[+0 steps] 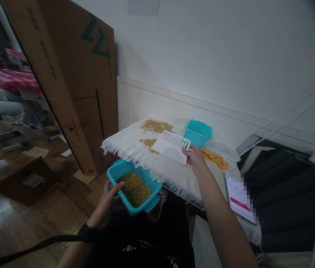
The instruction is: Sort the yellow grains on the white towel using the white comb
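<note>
— Where are the hands?

— The right hand (195, 158) is at the centre of the frame. Its fingers are closed around the right-hand end of a white toothed scraper (171, 147). The left hand (105, 208) is at the lower centre-left, with its fingers curled around the near wall of a teal tub (151, 206), thumb on the rim.

— What's in the tub?

— Soybeans (135, 190), covering the bottom. The tub is off the table, held just under the fringed edge of the white cloth (129, 149).

— And the loose beans?

— There are two heaps on the cloth. The nearer heap (148, 142) touches the scraper's left end, and the farther heap (156, 125) is above it in the frame.

— How does the scraper lie?

— Its long axis runs from left to right and dips slightly towards the right. The teeth face the wall and the plain edge faces the person. The nearer heap is left of the gripping fingers, at the far end of the blade. The held tub is to the lower left of that heap, past the fringe.

— Anything else on the table?

— A second teal tub (195, 140) at the upper right of the cloth, with something orange (216, 158) beside it.
</note>
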A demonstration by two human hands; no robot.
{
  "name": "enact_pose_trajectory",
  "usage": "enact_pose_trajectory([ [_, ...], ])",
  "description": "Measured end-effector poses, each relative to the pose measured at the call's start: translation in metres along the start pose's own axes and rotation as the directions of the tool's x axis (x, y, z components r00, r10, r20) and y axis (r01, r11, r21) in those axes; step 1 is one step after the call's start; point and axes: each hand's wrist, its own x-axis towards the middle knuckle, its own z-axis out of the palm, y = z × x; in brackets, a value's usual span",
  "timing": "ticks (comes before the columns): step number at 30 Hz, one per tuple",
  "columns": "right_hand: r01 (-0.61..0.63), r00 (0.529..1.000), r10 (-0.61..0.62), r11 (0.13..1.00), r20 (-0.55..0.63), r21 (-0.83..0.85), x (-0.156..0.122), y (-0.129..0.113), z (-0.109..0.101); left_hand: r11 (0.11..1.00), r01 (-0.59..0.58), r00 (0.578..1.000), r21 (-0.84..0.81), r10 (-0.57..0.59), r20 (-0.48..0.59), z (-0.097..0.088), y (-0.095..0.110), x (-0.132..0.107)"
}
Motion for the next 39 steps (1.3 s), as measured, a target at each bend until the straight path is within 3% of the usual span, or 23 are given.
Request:
enact_pose_trajectory([
  [11,-0.061,0.998,0.062,0.998,-0.032,0.019,0.007,-0.002,-0.016,1.000,-0.002,1.000,0.007,0.002,0.015,-0.002,-0.001,0.000],
  [39,-0.193,0.981,0.193,0.979,-0.009,-0.063,-0.005,-0.012,-0.013,1.000,-0.006,1.000,-0.019,0.007,0.030,-0.003,-0.003,0.002],
])
